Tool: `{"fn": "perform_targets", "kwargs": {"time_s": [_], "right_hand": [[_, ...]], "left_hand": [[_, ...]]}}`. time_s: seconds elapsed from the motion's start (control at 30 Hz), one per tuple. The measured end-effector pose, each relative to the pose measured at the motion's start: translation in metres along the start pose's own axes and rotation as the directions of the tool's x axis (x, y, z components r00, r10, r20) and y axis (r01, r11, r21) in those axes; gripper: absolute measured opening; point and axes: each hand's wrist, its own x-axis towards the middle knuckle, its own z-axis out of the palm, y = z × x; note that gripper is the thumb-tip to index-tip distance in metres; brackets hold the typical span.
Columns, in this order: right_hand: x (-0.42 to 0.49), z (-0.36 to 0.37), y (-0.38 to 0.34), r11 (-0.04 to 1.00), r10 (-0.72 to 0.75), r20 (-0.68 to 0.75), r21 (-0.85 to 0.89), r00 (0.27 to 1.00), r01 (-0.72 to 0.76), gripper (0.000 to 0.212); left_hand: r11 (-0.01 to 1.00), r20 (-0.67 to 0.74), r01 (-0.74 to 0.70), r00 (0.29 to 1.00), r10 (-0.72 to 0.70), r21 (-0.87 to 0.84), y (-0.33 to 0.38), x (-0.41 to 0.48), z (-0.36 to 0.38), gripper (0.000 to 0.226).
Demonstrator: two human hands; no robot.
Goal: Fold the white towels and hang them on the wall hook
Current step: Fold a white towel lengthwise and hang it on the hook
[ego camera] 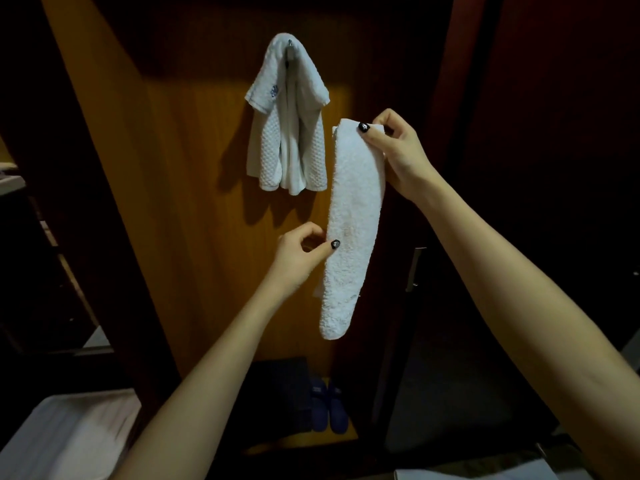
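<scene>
Pinching a narrow folded white towel (353,223) at its top with the right hand (394,150) and mid-length with the left hand (298,254), long axis vertical, down-right of the wall hook (290,46) bearing a hung towel (287,119), right hand nearer.

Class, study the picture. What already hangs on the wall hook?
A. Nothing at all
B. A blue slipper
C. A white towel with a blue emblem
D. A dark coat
C: a white towel with a blue emblem is draped over the wall hook, while the right hand and the left hand pinch a second, folded towel lower down to its right.
</scene>
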Motion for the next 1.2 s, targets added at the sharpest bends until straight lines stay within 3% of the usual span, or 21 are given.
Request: {"fn": "perform_targets", "kwargs": {"time_s": [0.1,0.17,0.27,0.33,0.43,0.53,0.63,0.7,0.77,0.87,1.0,1.13,1.2], "right_hand": [[0.001,0.0,0.0,1.0,-0.004,0.029,-0.013,1.0,0.004,0.02],[0.001,0.002,0.001,1.0,0.002,0.033,-0.003,0.999,-0.002,0.02],[0.002,0.003,0.004,0.999,0.009,0.035,0.038,0.999,-0.011,0.02],[0.003,0.002,0.006,0.998,0.02,0.068,0.062,0.997,-0.024,0.02],[0.002,0.002,0.007,0.984,0.046,0.137,0.162,0.989,-0.069,0.019],[0.003,0.003,0.007,0.966,0.055,0.164,0.24,0.985,-0.094,0.02],[0.004,0.0,0.005,0.967,0.072,0.168,0.229,0.983,-0.11,0.02],[0.003,-0.006,0.006,0.98,0.083,0.164,0.167,0.983,-0.111,0.021],[0.001,-0.013,0.006,0.996,0.08,0.183,0.033,0.98,-0.087,0.019],[-0.002,-0.022,0.003,0.986,0.099,0.267,-0.154,0.959,-0.059,0.011],[-0.001,-0.026,-0.008,0.956,0.123,0.324,-0.292,0.938,-0.024,0.014],[-0.001,-0.026,-0.006,0.899,0.096,0.24,-0.437,0.966,0.019,0.028],[-0.002,-0.025,0.001,0.886,0.066,0.163,-0.464,0.984,0.018,0.027]], "left_hand": [[0.998,-0.125,-0.04,0.992,0.033,-0.052,0.005,-0.002,0.008,0.025],[0.996,-0.151,0.004,0.988,-0.018,-0.093,0.009,0.0,0.012,0.031],[0.966,-0.046,0.117,0.99,-0.131,-0.232,0.01,0.003,0.012,0.026],[0.961,0.027,0.107,0.994,-0.103,-0.254,0.01,0.001,0.012,0.014],[0.973,0.033,0.077,0.997,-0.071,-0.22,0.012,0.002,0.012,0.027],[0.945,0.136,0.179,0.98,-0.147,-0.275,0.015,0.009,0.011,0.019],[0.936,0.14,0.202,0.976,-0.167,-0.288,0.013,0.012,0.011,0.036],[0.943,0.088,0.194,0.98,-0.176,-0.271,0.011,0.011,0.008,0.039],[0.932,0.047,0.204,0.979,-0.199,-0.298,0.009,0.011,0.004,0.026],[0.939,0.021,0.184,0.982,-0.186,-0.291,0.005,0.011,-0.003,0.044],[0.967,-0.009,0.134,0.99,-0.139,-0.216,0.004,0.017,-0.01,0.036],[0.991,-0.022,0.089,0.996,-0.092,-0.101,0.002,0.02,-0.016,0.022],[0.997,0.021,0.068,0.997,-0.069,0.034,-0.002,0.022,-0.021,0.015]]}}
